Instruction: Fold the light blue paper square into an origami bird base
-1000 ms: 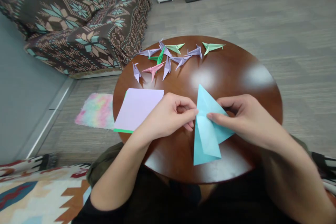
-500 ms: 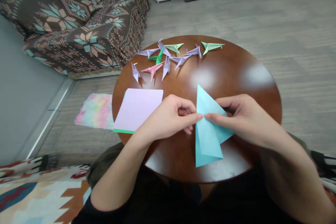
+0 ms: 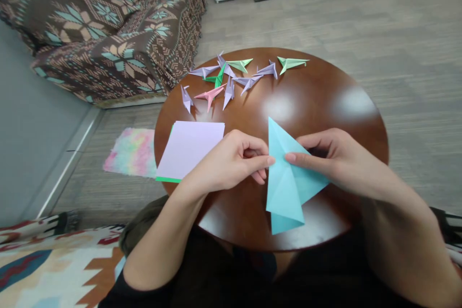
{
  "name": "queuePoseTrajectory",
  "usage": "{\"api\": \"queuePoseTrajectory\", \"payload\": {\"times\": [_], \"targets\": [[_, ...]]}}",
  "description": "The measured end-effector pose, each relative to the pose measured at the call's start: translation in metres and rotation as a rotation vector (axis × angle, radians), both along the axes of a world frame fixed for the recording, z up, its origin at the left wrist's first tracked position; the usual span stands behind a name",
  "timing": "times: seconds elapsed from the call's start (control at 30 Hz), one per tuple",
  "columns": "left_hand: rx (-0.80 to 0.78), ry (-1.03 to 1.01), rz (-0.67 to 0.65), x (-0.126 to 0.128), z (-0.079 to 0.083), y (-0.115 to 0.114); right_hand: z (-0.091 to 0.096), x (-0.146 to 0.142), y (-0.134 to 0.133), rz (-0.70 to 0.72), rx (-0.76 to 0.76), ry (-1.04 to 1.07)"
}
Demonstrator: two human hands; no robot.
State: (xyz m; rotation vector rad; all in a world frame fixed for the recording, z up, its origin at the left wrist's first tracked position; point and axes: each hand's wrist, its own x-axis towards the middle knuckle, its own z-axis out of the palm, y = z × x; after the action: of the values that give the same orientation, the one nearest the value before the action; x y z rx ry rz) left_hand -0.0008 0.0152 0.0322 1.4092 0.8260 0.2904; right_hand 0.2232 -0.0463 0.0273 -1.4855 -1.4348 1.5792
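The left grip [image 3: 234, 159] and right grip [image 3: 334, 163] pinch a folded blue paper [image 3: 288, 187] from either side, above the desk's [image 3: 325, 216] near half, one flap spread rightward; a lilac sheet [image 3: 187, 149] lies beside the left grip.

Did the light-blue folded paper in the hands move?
Yes, it turned a little: against the round brown wooden table, the light-blue folded paper swung its top tip left, toward the flat lilac paper sheet.
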Motion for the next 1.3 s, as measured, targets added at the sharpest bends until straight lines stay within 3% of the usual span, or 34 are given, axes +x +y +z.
{"api": "queuePoseTrajectory", "payload": {"times": [0.27, 0.53, 0.73, 0.9, 1.3], "targets": [[-0.008, -0.002, -0.008, -0.001, 0.002, -0.001, 0.0, 0.001, 0.0, 0.023, -0.002, -0.004], [0.025, -0.064, 0.038, 0.007, -0.006, -0.005, 0.003, -0.007, -0.005, -0.01, 0.116, -0.088], [0.112, -0.171, 0.355, 0.009, -0.01, -0.001, 0.002, -0.011, -0.004, -0.157, 0.218, -0.211], [-0.059, -0.103, 0.209, 0.01, -0.005, -0.003, 0.0, -0.017, -0.004, -0.2, 0.302, -0.335], [-0.018, -0.055, 0.183, -0.013, -0.004, 0.014, 0.006, 0.012, -0.002, -0.187, 0.166, -0.136]]}}
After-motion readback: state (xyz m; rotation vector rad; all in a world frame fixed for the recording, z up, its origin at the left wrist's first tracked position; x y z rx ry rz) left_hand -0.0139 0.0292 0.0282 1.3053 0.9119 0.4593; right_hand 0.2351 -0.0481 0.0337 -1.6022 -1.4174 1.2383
